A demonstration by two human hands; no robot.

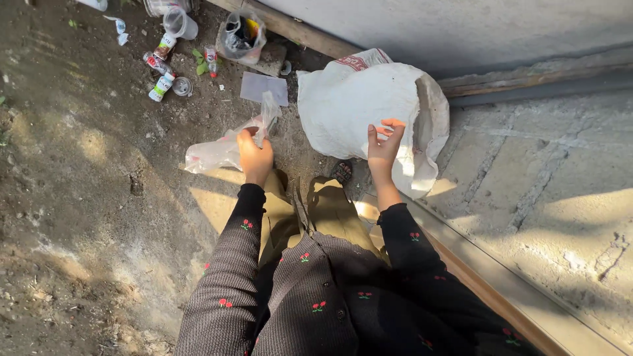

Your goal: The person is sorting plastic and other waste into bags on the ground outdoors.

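My left hand grips a crumpled clear plastic bag lifted a little above the dirt ground. My right hand holds the rim of a large white woven sack that stands open against the wall, its mouth facing right. Both arms wear dark knitted sleeves with small red flowers. My knees in tan trousers are below the hands.
Litter lies on the dirt at the top left: small bottles, a clear plastic cup, a clear bag with rubbish and a flat grey card. A concrete step runs at the right, below a grey wall.
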